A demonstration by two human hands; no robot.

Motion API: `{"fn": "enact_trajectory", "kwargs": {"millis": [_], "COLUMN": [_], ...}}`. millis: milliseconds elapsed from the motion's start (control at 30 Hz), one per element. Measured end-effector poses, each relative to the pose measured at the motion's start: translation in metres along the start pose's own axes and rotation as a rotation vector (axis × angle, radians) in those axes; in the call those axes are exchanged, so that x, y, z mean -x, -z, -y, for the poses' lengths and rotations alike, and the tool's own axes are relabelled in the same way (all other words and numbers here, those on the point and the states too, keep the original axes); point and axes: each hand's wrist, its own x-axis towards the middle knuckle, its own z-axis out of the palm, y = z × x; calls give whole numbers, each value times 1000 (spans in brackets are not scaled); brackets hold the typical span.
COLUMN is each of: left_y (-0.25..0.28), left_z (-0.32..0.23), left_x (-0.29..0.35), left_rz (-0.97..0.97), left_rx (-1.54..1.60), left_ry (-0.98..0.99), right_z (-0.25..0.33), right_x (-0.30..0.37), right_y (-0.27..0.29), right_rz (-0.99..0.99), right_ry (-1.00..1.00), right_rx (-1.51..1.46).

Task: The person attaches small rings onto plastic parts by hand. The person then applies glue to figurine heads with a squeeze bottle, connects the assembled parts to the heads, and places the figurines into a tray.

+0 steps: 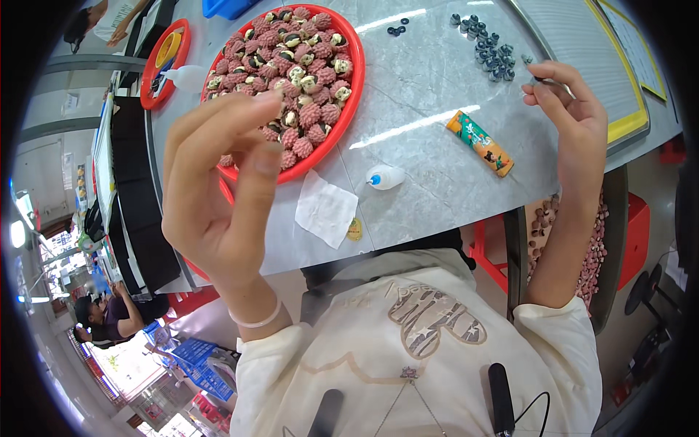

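My left hand is raised in front of the red round tray. Its fingers are curved, and a gap shows between thumb and forefinger with nothing visible in it. Over the right of the table my right hand pinches a small dark piece, mostly hidden by the fingertips. Close to those fingertips lies a cluster of small dark grey-green shiny pieces. Heaped in the tray are pink knobbly pieces, some of them with cream and black parts.
On the grey table lie a white squeeze bottle with a blue tip, a tissue, an orange-green packet and several black rings. A yellow-edged board borders the right. Another person is at far left.
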Motion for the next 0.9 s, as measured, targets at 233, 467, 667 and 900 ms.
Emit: {"fn": "enact_trajectory", "kwargs": {"millis": [233,467,667,900], "left_y": [-10,-4,-23,-74], "left_z": [2,8,30,57], "left_x": [-3,-20,-57,-83], "left_rz": [121,303,444,696], "left_rx": [1,-50,-106,-421], "left_ry": [70,74,127,-220], "right_z": [-13,-10,-20,-16], "right_x": [-6,-16,-29,-26], "right_y": [-4,5,4,-1], "right_rz": [-15,-70,-104,-113], "right_ry": [108,134,374,315], "right_rx": [571,461,827,829]}}
